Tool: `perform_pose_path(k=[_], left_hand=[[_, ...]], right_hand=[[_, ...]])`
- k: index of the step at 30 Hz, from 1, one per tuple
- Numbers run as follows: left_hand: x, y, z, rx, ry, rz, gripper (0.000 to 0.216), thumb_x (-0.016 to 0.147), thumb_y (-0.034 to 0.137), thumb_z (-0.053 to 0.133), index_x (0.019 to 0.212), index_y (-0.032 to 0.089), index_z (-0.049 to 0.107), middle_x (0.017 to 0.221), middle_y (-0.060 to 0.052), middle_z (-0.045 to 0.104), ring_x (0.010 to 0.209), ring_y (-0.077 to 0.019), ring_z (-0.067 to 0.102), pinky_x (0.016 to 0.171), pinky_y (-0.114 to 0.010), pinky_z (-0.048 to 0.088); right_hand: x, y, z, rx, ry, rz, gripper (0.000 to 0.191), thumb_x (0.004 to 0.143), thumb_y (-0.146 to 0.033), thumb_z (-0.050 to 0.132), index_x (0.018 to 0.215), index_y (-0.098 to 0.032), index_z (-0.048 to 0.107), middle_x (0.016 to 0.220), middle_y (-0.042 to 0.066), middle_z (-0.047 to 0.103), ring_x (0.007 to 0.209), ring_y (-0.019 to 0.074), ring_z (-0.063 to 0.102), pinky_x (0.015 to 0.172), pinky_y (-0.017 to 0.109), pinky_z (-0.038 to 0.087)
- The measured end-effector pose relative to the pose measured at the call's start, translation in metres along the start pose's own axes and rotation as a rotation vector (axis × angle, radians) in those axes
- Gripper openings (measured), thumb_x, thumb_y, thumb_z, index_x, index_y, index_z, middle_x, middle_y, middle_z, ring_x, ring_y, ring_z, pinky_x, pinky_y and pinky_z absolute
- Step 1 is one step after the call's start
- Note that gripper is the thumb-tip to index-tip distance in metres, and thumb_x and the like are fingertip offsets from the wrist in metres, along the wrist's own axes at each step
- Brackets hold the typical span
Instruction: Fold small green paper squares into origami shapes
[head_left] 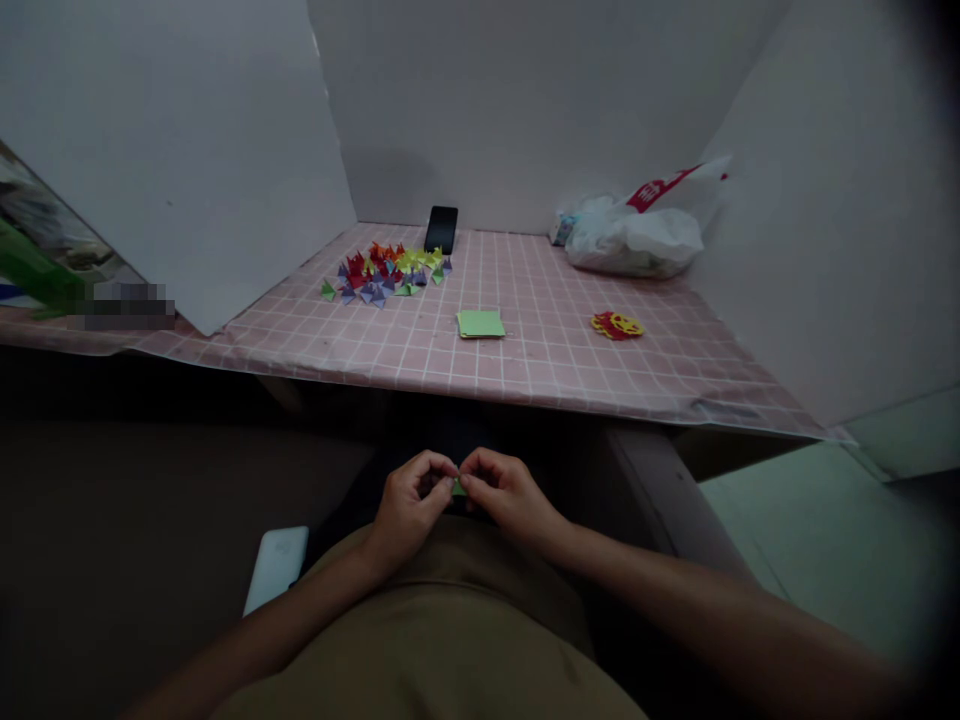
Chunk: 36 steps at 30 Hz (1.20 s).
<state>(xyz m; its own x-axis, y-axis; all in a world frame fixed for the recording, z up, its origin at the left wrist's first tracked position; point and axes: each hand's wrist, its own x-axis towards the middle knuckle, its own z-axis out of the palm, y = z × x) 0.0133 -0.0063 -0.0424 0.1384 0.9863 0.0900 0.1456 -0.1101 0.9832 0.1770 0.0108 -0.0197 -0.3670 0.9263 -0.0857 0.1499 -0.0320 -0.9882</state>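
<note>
Close to my body, above my lap, my left hand (pixel 416 497) and my right hand (pixel 506 497) meet at the fingertips. Both pinch a small piece of green paper (pixel 458 488), most of it hidden by my fingers, so its folds cannot be made out. On the table lies a stack of light green paper squares (pixel 481 324), straight ahead of my hands. Behind it to the left sits a cluster of small folded paper pieces (pixel 367 283) in red, orange, yellow, green and purple.
The table (pixel 420 350) has a pink checked cover. A black phone (pixel 441 230) leans at the back, and a white plastic bag (pixel 637 240) stands back right. Red and yellow cut-out pieces (pixel 617 325) lie at right. White panels enclose the table. A white device (pixel 277 565) is beside my left forearm.
</note>
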Motion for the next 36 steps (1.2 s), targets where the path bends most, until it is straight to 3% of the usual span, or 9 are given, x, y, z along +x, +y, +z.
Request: perform_pose_path(k=[12,20,36], left_hand=[[0.0025,0.0015,0.0035,-0.141,0.040,-0.118,0.014,0.080,0.030,0.064,0.085,0.018,0.058,0.076,0.001,0.059,0.065,-0.0120,0.056,0.057,-0.022,0.047],[0.0022,0.0081,0.0010,-0.053,0.036,-0.139,0.015,0.081,0.030,0.062,0.076,0.016,0.060,0.061,0.003,0.056,0.054,-0.0105,0.053,0.052,-0.021,0.042],[0.0023,0.0046,0.0014,0.030,0.032,-0.095,0.014,0.080,0.029,0.060,0.076,0.016,0.061,0.066,0.001,0.058,0.057,-0.0113,0.053,0.053,-0.021,0.043]], right_hand=[[-0.0010,0.0012,0.0002,-0.037,0.014,-0.042,0.012,0.084,-0.024,0.056,0.077,-0.016,0.059,0.062,-0.001,0.057,0.058,0.0121,0.053,0.057,0.025,0.040],[0.0002,0.0041,-0.0018,-0.060,-0.011,-0.061,0.014,0.086,-0.027,0.056,0.078,-0.017,0.059,0.065,-0.001,0.057,0.060,0.0121,0.053,0.057,0.024,0.040],[0.0003,0.0014,-0.0007,-0.061,-0.008,-0.043,0.013,0.084,-0.024,0.056,0.074,-0.017,0.058,0.063,-0.002,0.056,0.058,0.0113,0.052,0.056,0.023,0.040]])
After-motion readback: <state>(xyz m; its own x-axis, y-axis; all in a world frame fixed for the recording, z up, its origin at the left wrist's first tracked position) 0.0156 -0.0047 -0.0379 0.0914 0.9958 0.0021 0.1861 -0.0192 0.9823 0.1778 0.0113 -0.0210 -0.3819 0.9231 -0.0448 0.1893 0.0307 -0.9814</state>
